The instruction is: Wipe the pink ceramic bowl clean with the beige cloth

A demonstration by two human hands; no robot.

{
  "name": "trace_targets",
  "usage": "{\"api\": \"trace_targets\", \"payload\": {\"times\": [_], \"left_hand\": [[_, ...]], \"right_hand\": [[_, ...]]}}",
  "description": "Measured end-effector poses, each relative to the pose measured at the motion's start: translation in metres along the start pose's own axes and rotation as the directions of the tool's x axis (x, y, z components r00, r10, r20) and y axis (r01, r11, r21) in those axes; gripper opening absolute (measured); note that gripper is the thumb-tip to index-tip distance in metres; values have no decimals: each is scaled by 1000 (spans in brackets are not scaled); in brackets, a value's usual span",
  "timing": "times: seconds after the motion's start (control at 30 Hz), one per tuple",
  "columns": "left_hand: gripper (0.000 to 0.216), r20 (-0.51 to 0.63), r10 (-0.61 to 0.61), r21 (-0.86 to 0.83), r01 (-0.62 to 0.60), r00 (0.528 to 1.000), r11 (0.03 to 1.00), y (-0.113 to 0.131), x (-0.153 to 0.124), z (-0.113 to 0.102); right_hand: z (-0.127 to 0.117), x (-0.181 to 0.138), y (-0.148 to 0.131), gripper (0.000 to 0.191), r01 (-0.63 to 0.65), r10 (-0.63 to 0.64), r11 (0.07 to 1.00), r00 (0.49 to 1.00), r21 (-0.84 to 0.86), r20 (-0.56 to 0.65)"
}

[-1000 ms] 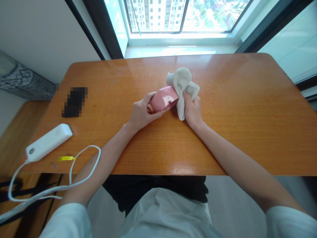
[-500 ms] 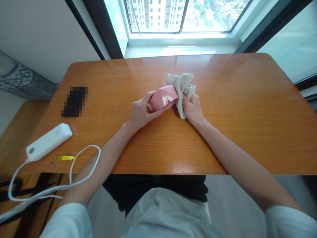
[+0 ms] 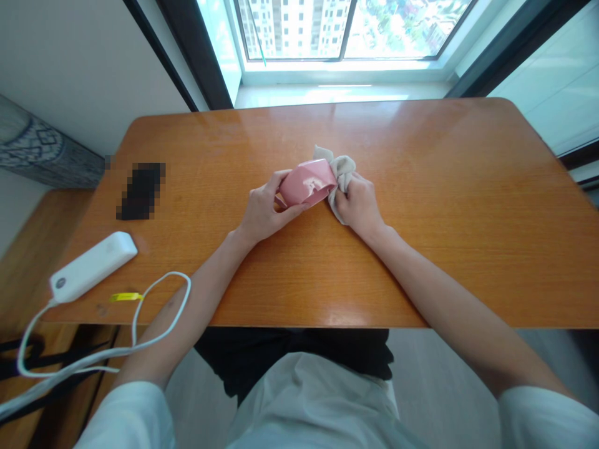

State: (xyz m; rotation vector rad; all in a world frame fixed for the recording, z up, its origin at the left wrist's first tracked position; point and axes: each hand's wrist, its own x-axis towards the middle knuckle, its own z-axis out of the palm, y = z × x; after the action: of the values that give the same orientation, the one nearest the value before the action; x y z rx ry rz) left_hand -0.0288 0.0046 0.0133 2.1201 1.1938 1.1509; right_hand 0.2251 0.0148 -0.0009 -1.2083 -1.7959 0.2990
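grip | left hand (image 3: 262,211): grasps one pink object (image 3: 305,182) in wide curl | right hand (image 3: 364,204): clenches one pale cloth (image 3: 345,171)

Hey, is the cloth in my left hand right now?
No, your right hand grips the pale cloth, while your left hand holds the pink object.

No lettering can be read. The yellow tag (image 3: 126,297) near the front left corner of the tabletop (image 3: 468,212) is too small to make out; the dark item (image 3: 141,191) beyond is pixelated.
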Motion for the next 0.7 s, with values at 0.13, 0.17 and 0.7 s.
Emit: {"api": "trace_targets", "payload": {"times": [0.13,0.17,0.7], "left_hand": [[75,-1,2,2,-2,1000,1000,-1,0,0],[75,-2,2,-2,-2,1000,1000,-2,0,0],[62,14,36,-138,-34,999,990,-11,-1,7]], "right_hand": [[0,-1,1,24,38,-38,997,999,-72,9],[-1,-1,1,25,32,-32,996,999,-79,6],[-12,-16,-40,51,452,-471,877,876,-165,-105]]}}
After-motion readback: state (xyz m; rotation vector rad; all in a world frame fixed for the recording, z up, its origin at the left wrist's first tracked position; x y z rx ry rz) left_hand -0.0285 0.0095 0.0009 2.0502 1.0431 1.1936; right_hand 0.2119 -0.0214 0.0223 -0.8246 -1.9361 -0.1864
